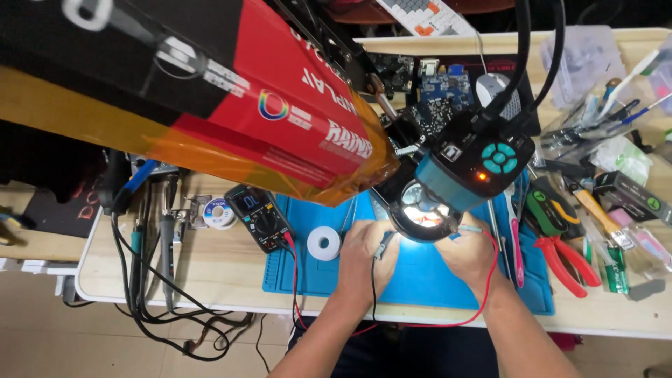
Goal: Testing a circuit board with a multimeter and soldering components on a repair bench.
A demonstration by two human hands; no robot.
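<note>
Both hands are down on the blue mat (420,280), right under the microscope (462,175). Left hand (364,255) has its fingers pinched round the black probe (383,245), black lead trailing back over the wrist. Right hand (467,253) grips the red probe (467,228), red lead looping round to the multimeter (260,217) sitting left of the mat. Solder spool (323,243) just beside the left hand. Red pliers (560,255) lie off to the right on the tabletop (210,266).

Matt blue rubbery mat (420,280) on smooth pale wooden table (210,262)
</note>
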